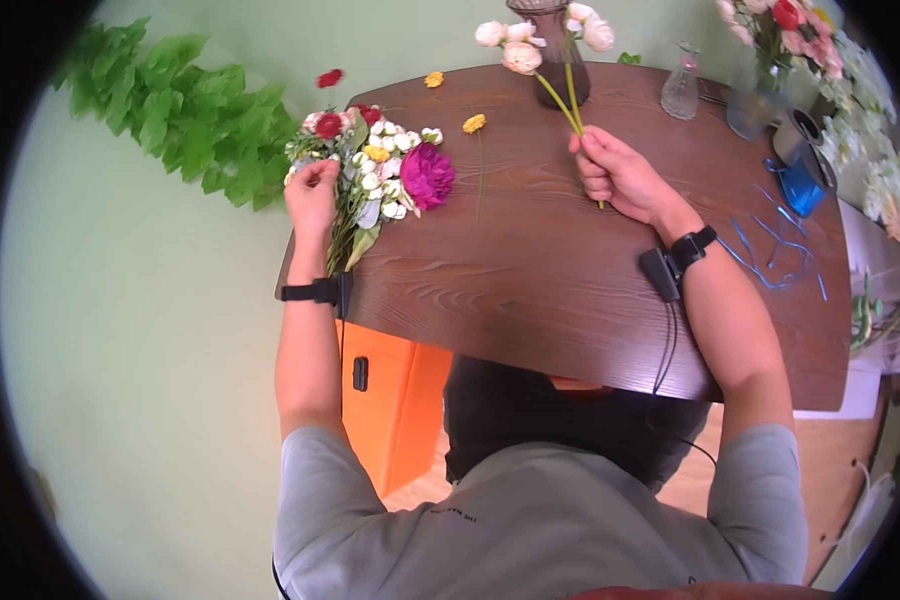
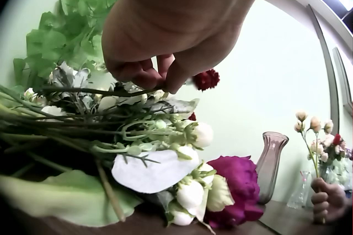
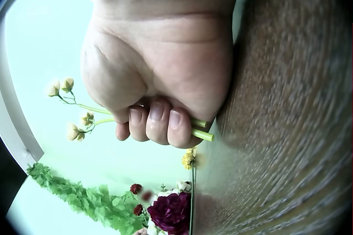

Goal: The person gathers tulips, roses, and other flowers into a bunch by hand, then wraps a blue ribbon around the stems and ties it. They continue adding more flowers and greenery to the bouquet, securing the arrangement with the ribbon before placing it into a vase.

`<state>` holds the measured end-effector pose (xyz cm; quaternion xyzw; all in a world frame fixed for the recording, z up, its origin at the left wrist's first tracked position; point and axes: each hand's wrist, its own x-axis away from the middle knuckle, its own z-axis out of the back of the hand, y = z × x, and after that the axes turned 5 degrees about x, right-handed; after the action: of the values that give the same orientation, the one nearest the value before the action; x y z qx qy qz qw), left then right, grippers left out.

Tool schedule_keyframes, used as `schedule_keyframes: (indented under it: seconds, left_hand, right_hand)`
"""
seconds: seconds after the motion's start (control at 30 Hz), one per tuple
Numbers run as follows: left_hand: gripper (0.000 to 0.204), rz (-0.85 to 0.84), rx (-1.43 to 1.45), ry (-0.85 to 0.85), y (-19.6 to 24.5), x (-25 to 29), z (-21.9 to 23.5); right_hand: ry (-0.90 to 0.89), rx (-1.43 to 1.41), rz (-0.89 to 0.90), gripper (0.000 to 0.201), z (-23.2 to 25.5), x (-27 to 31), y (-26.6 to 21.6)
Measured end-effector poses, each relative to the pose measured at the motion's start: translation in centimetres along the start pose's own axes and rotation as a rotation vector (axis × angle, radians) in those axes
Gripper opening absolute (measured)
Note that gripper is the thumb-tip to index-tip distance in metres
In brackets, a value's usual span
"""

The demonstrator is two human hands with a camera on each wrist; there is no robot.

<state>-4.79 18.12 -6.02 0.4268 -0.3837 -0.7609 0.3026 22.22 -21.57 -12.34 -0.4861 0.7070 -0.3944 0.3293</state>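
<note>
My left hand [image 1: 312,195] is over the bouquet at the table's left end. Its thumb and fingertips pinch a thin dark stem [image 2: 99,90]; a red flower [image 2: 207,79] shows just past the thumb. Beneath lie white buds [image 2: 190,193], a large magenta bloom [image 1: 428,177], red and yellow flowers and a bundle of green stems [image 1: 342,242]. My right hand [image 1: 620,175] grips two green stems [image 3: 203,134] in curled fingers, their cut ends poking out below. Pale pink-white blossoms [image 1: 522,57] top these stems, in front of the purple glass vase [image 1: 568,85].
Green leaf garland [image 1: 185,120] runs along the wall at left. Two yellow flowers, one long-stemmed [image 1: 474,123], lie mid-table. At right stand a small glass bottle [image 1: 681,85], a vase of flowers [image 1: 755,100], and a blue ribbon roll [image 1: 802,188] with loose blue strands [image 1: 770,245].
</note>
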Motion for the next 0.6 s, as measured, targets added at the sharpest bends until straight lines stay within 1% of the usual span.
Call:
schedule_keyframes:
  seconds: [0.13, 0.17, 0.3, 0.37, 0.47, 0.53, 0.57, 0.6]
  left_hand:
    - [0.019, -0.069, 0.157, -0.009, 4.1, 0.9, -1.1]
    - [0.019, -0.093, 0.206, -0.039, 5.6, 1.6, -1.9]
    - [0.017, -0.090, 0.316, -0.221, 11.4, 5.3, -5.7]
    - [0.016, -0.080, 0.380, -0.337, 13.4, 7.8, -8.4]
    - [0.014, -0.081, 0.462, -0.544, 14.6, 10.8, -12.7]
    - [0.014, -0.076, 0.518, -0.639, 14.5, 12.4, -15.9]
    - [0.014, -0.079, 0.471, -0.670, 15.0, 13.2, -17.1]
    - [0.015, -0.121, 0.463, -0.693, 14.9, 13.7, -18.5]
  right_hand:
    - [0.013, -0.001, 0.004, 0.021, 0.0, -0.1, 0.1]
    - [0.013, -0.001, 0.005, 0.021, 0.0, 0.0, 0.1]
    - [-0.002, -0.002, 0.012, 0.021, 0.2, -0.1, 0.1]
    - [-0.011, -0.007, 0.011, 0.021, 0.4, -0.1, 0.3]
    - [0.003, -0.005, 0.009, 0.020, 0.4, -0.1, 0.3]
    - [0.043, 0.017, 0.013, 0.020, 0.1, -0.1, 0.4]
    - [0.028, 0.033, 0.041, 0.020, 0.2, -0.2, 0.5]
    - [0.015, 0.051, 0.069, 0.020, 0.5, -0.4, 0.8]
